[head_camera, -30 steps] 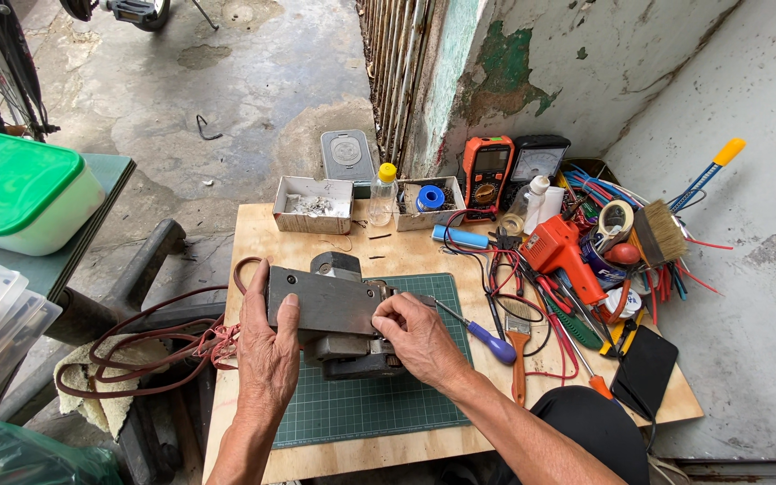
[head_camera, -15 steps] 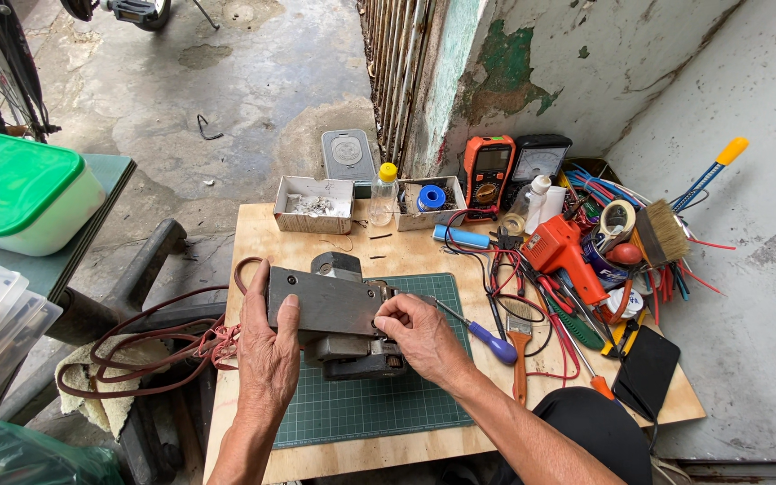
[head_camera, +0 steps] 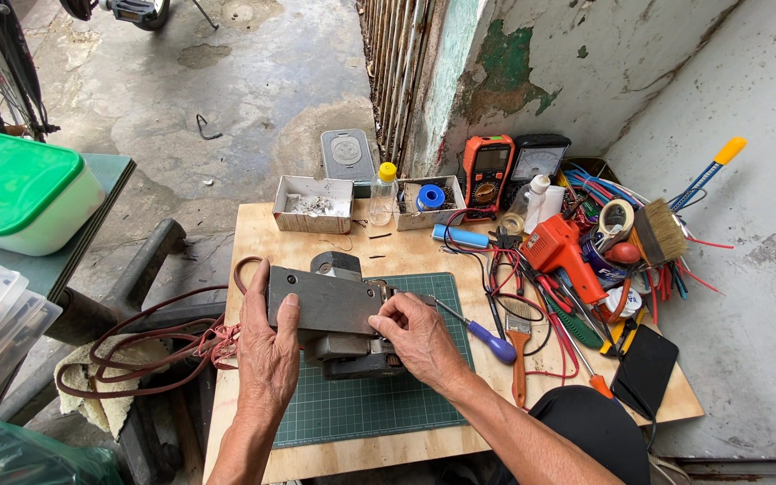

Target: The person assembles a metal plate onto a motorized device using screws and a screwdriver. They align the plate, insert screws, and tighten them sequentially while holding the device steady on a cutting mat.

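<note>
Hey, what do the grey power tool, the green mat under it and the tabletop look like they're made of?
The grey boxy power tool, held by the left hand and right hand: likely metal, dull matte plate, worn. The green gridded cutting mat: probably rubbery plastic, matte with printed lines. The pale wooden tabletop: seemingly plywood, unfinished, with visible grain.
</note>
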